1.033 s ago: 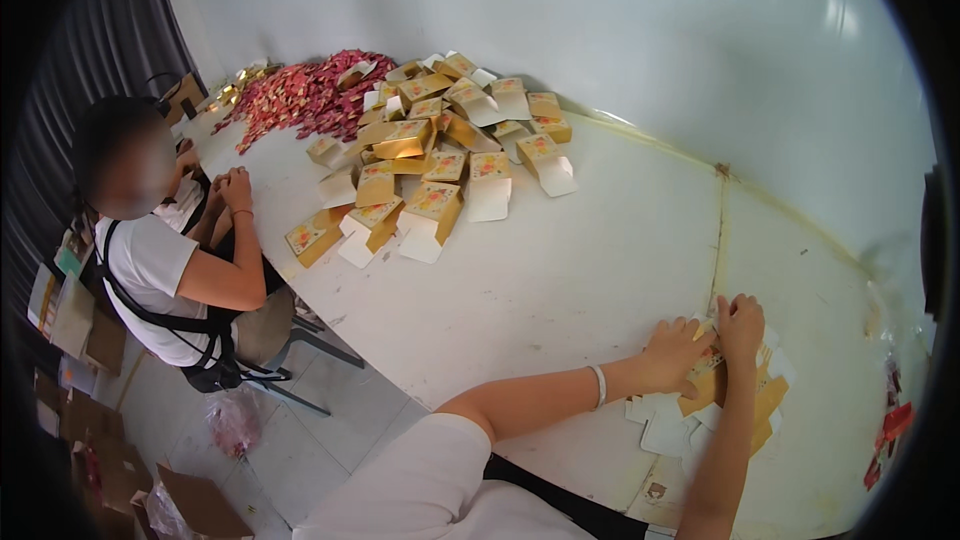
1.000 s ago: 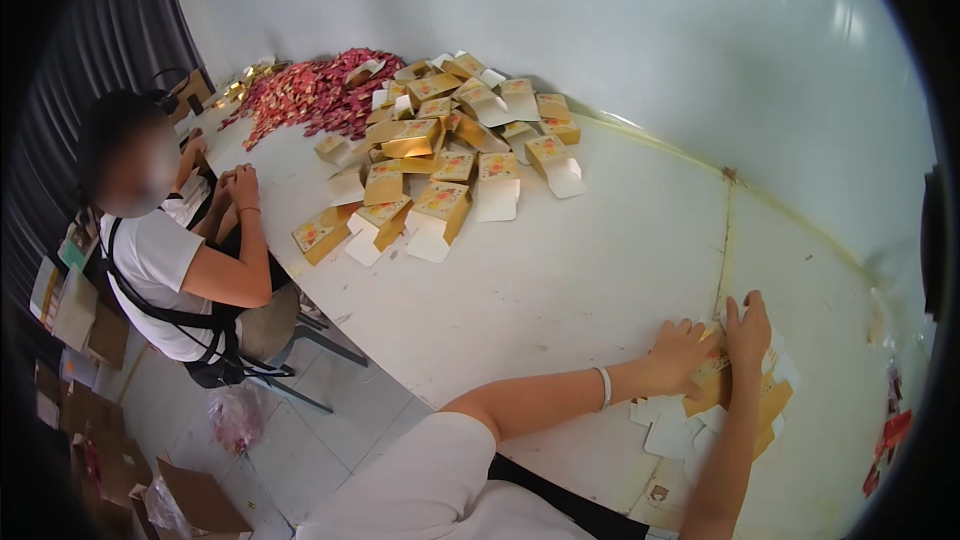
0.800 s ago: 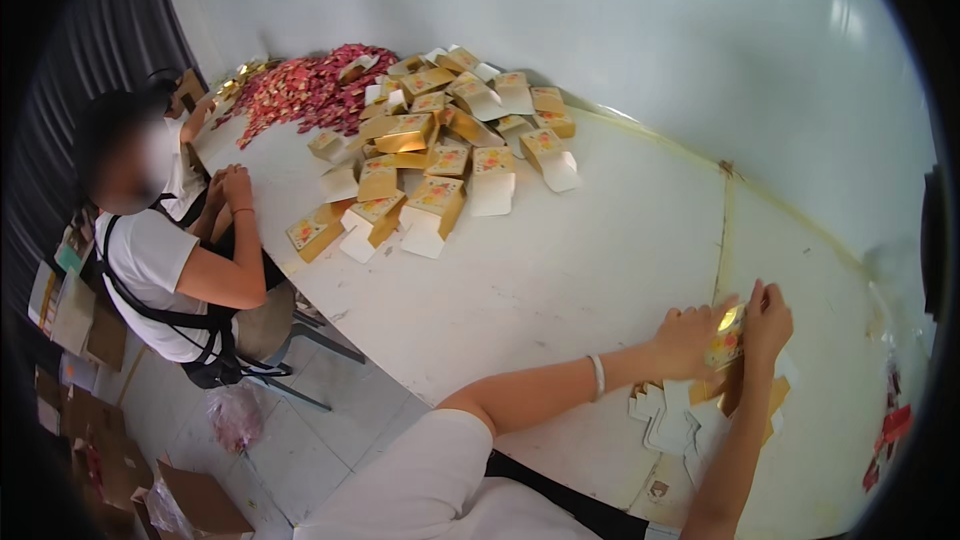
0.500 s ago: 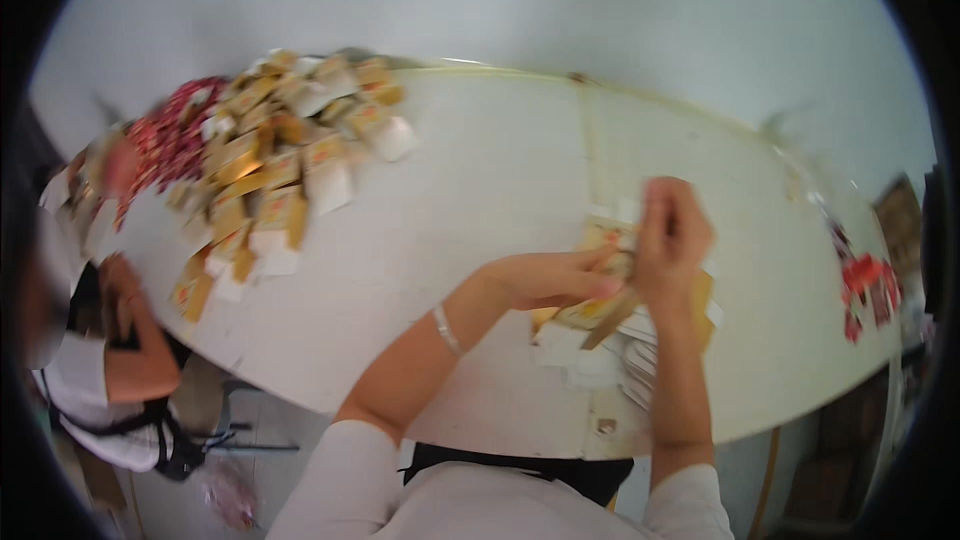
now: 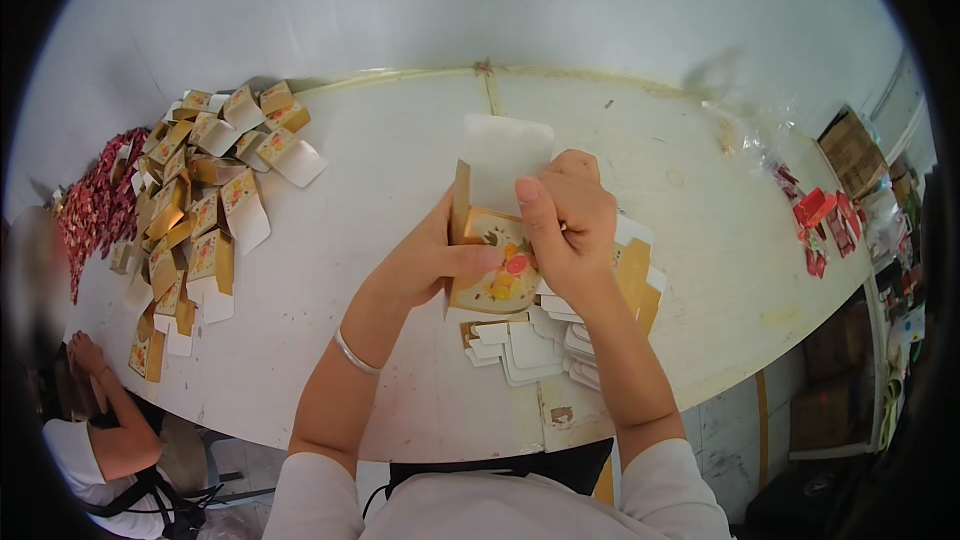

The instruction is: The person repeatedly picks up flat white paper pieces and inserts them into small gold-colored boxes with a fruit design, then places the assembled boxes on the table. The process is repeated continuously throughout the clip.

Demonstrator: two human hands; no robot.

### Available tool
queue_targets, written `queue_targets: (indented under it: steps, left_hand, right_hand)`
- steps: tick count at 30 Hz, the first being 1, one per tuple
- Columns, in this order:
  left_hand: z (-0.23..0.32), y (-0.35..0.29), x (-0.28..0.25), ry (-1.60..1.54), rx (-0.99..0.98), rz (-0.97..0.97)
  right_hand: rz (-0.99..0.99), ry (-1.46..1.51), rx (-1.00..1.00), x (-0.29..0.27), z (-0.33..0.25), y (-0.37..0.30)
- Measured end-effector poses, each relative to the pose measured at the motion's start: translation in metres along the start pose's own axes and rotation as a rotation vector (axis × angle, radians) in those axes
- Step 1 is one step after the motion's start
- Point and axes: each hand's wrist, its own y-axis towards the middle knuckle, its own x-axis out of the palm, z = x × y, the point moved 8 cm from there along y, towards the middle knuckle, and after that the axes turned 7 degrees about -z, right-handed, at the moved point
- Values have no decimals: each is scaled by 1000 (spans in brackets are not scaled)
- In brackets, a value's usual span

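Over the near middle of the table, a gold carton (image 5: pixel 502 278) with a fruit print is held in front of me, its white flap (image 5: pixel 508 155) standing up at the far side. My left hand (image 5: pixel 425 255) grips the carton's left side, thumb pressed on the printed face. Closed on the right edge is my right hand (image 5: pixel 575 225), its thumb upright and the other fingers curled. Below and to the right, partly covered by my right forearm, lies a pile of flat cartons (image 5: pixel 532 350) showing white flaps and gold panels.
A heap of open gold cartons (image 5: pixel 205 220) covers the table's left side, beside a mound of small red packets (image 5: pixel 100 195). A co-worker (image 5: pixel 110 420) sits at the left edge. Red packaging (image 5: pixel 815 210) and clear plastic (image 5: pixel 760 130) lie at right, near a cardboard box (image 5: pixel 852 152).
My view has swung to the right. The carton, half hidden before, is now lifted in front of me with its flap up. My right hand has come down onto its edge.
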Motion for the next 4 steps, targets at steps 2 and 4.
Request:
queue_targets:
  steps: [2,4]
  left_hand:
    - [14,0,0,93,69,105]
    - [32,-4,3,268,168,214]
  right_hand:
    - [158,42,-47,-10,-2,-4]
    - [238,60,-74,-13,-3,-5]
